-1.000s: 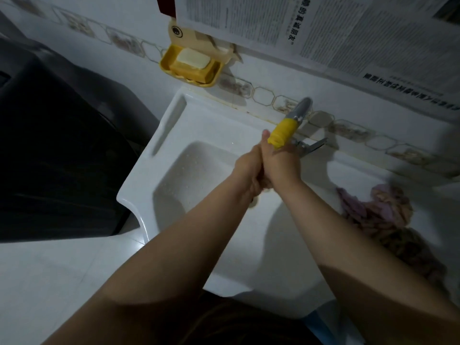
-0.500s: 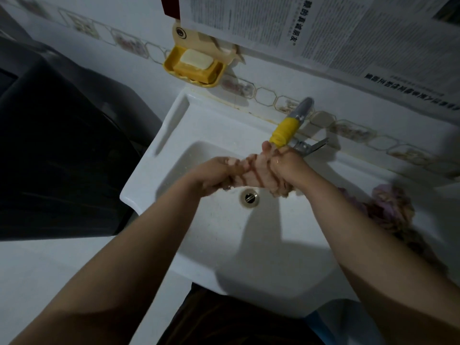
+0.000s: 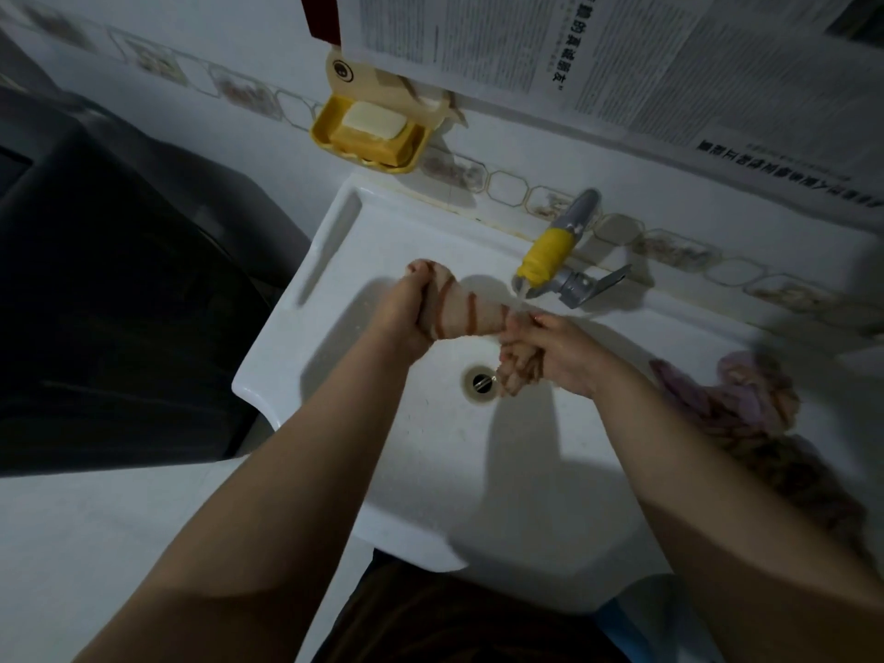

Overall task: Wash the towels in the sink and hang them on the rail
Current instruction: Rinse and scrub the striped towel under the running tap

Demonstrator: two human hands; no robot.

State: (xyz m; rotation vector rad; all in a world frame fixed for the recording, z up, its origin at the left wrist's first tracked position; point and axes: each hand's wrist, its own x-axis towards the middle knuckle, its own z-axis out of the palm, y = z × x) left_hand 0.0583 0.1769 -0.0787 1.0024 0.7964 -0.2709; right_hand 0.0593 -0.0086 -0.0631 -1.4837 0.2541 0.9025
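Note:
A pale towel with brown stripes (image 3: 461, 312) is twisted into a roll above the white sink (image 3: 526, 476). My left hand (image 3: 402, 313) grips its left end and my right hand (image 3: 550, 349) grips its right end, whose tail hangs down beside the drain (image 3: 480, 384). The tap (image 3: 550, 253), wrapped in yellow tape, sits just behind the towel. More towels (image 3: 746, 413), pinkish and brownish, lie heaped on the sink's right ledge. No rail is in view.
A yellow soap dish with a bar of soap (image 3: 370, 131) hangs on the tiled wall at the back left. Newspaper sheets (image 3: 622, 55) cover the wall above. A dark appliance (image 3: 105, 299) stands left of the sink.
My hands have drawn apart, the left one going left and up, stretching the striped towel into a longer twisted roll. The view has shifted slightly.

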